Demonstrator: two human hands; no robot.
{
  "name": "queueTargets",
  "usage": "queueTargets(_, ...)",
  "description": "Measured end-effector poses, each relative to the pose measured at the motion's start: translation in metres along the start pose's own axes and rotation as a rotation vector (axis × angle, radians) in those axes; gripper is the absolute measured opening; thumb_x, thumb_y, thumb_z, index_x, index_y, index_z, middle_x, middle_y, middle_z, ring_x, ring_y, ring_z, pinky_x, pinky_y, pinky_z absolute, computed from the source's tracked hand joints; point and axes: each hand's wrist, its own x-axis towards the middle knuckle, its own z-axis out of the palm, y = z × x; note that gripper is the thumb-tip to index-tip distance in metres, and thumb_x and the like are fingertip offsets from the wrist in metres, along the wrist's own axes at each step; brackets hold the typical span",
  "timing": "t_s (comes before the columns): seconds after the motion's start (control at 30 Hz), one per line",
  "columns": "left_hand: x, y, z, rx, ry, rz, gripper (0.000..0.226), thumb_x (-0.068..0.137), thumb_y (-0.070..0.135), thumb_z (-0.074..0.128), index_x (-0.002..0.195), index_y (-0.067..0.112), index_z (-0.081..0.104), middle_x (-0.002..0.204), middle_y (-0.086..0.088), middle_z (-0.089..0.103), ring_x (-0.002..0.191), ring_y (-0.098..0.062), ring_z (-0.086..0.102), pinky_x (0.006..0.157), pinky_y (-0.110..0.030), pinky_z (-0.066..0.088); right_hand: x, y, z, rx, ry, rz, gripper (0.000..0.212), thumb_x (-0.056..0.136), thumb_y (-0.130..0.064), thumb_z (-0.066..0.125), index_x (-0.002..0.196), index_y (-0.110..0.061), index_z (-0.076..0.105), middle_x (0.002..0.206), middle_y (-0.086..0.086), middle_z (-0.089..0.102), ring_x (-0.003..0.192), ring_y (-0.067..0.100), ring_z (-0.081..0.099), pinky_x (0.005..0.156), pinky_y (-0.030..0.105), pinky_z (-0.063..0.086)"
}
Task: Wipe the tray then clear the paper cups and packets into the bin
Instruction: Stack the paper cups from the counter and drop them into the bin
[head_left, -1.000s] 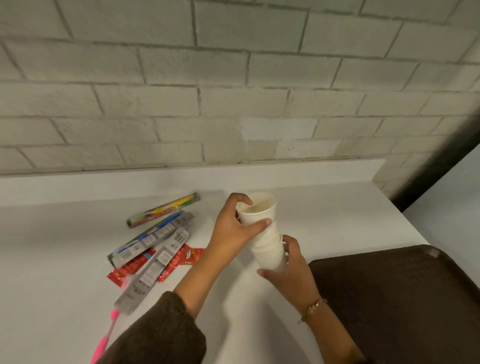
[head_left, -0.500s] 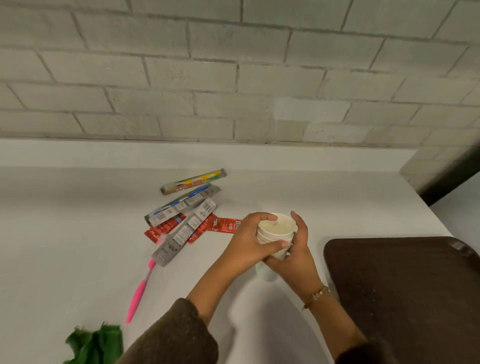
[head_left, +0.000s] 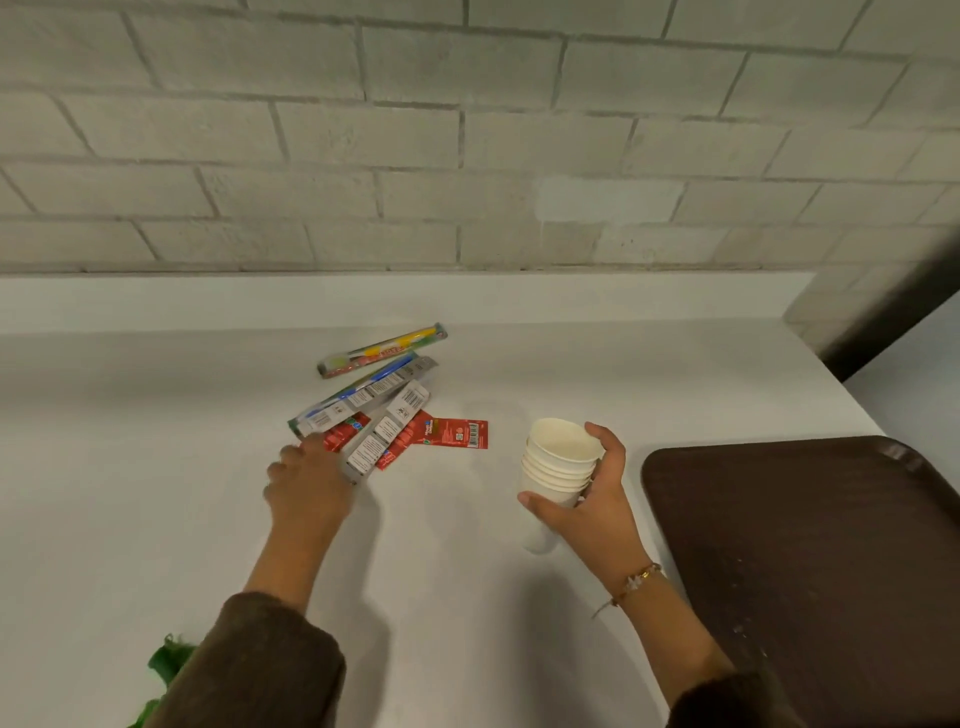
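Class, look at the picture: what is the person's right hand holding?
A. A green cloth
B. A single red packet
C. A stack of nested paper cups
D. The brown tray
C: the right hand is wrapped around a stack of nested paper cups above the white counter, while the left hand reaches to the packets.
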Motion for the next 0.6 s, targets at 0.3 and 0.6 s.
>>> queueTargets(0.3,0.001,-0.039,0.013,-0.086,-0.070,-0.046,0.031,0.093,0.015,0.048,0.117,-0.004,0.043,0.106,-0.023,0.059,0.089,-0.035,0.058,0.074,-0.040,0.047,-0.007,-0.003,-0.001,0.007,0.011,0.018,0.096,0.059,-0.017,0.087,0.126,-0.040,0.021,0.127,-0.004,0.043,0.117,0.015,0.048,0.095,0.028,0.048)
queueTargets(0.6,0.006,-0.020,-0.021,-0.240,0.146,0.275,0.036,0.097,0.016,0.039,0.131,0.012,0.049,0.109,-0.023,0.059,0.085,-0.033,0.060,0.072,-0.040,0.047,-0.012,-0.008,-0.001,0.020,0.028,0.024,0.096,0.061,-0.014,0.086,0.127,-0.039,0.020,0.122,-0.009,0.042,0.116,0.015,0.047,0.096,0.030,0.049)
